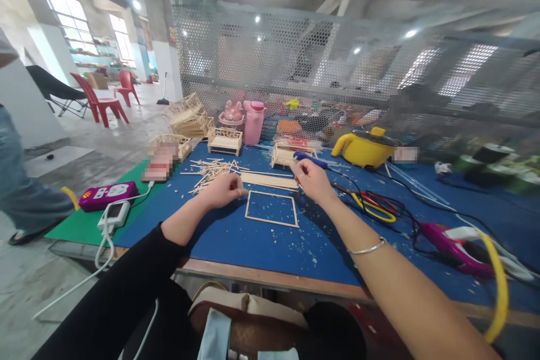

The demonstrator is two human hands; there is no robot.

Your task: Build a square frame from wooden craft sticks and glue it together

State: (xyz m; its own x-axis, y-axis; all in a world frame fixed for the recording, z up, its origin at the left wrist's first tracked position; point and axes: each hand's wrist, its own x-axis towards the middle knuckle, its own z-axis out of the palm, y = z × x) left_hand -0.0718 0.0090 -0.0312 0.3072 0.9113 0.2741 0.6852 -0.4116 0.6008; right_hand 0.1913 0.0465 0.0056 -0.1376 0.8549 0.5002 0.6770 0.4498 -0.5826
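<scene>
Our left hand pins the stick frame at its corner so it stays flat on the table. Our right hand grips a glue gun just past the frame, tip near the sticks.

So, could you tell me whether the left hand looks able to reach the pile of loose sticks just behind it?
Probably yes. The left hand rests on the blue mat beside the stick frame, and the pile of sticks lies just beyond it with nothing between them.
</scene>
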